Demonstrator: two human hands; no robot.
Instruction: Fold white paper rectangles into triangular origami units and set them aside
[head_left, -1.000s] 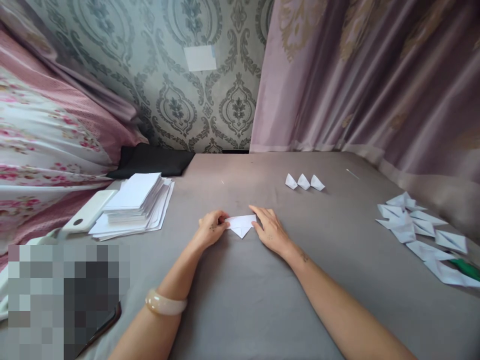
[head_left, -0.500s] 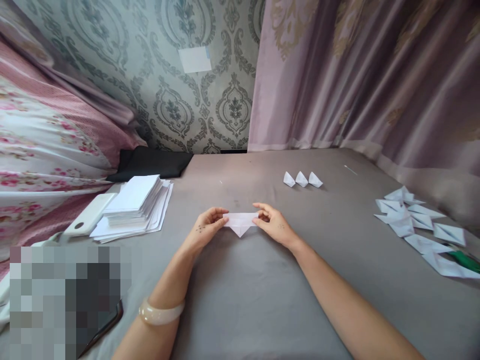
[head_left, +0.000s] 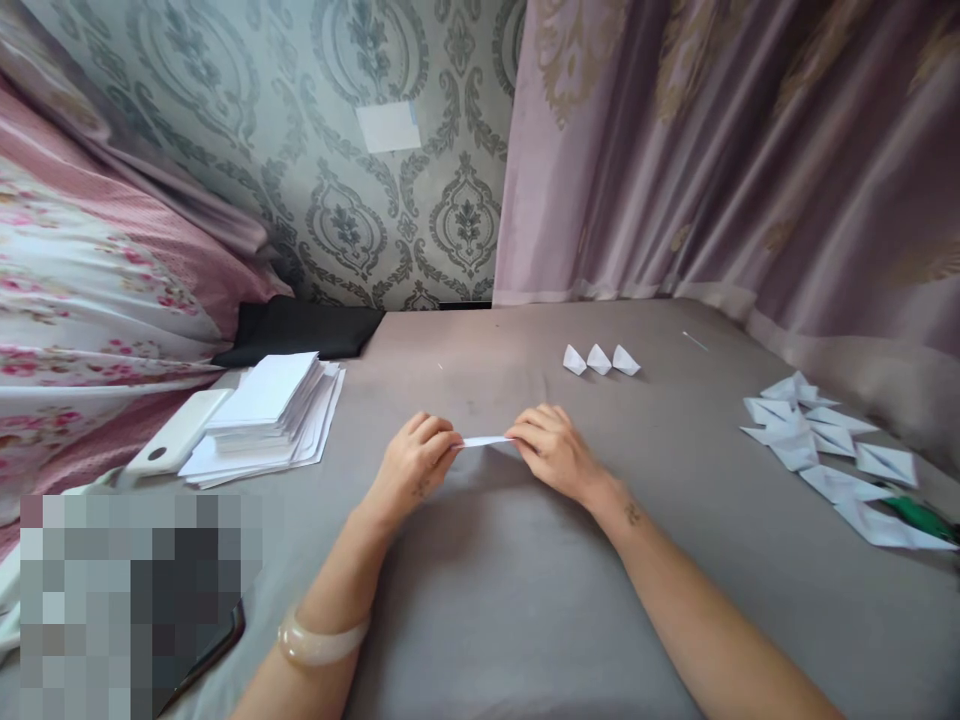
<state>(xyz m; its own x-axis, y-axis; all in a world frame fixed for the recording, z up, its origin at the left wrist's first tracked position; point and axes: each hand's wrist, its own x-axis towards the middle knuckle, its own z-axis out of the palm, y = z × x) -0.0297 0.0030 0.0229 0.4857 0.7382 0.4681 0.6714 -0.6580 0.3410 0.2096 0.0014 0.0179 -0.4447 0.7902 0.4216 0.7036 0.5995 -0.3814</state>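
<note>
A folded piece of white paper (head_left: 486, 441) is stretched level between my two hands, seen almost edge-on as a thin strip. My left hand (head_left: 420, 457) pinches its left end between thumb and fingers. At the right end my right hand (head_left: 551, 448) grips it the same way, fingers curled over the top. The paper's underside is hidden from me. Beyond my right hand, three small folded white paper shapes (head_left: 599, 360) stand in a row on the grey cloth surface (head_left: 525, 600).
A stack of white paper (head_left: 262, 400) lies at the left, beside a white flat object (head_left: 176, 430) and a black cloth-like item (head_left: 300, 330). Several folded papers (head_left: 795, 420) and a green-handled object (head_left: 919, 518) lie at the right. Patterned wall and curtains (head_left: 615, 150) close off the back.
The paper has turned from showing a flat band with a downward-pointing triangle to nearly edge-on. Both hands have rolled over, backs now more upward, fingers closed tighter on its ends.
</note>
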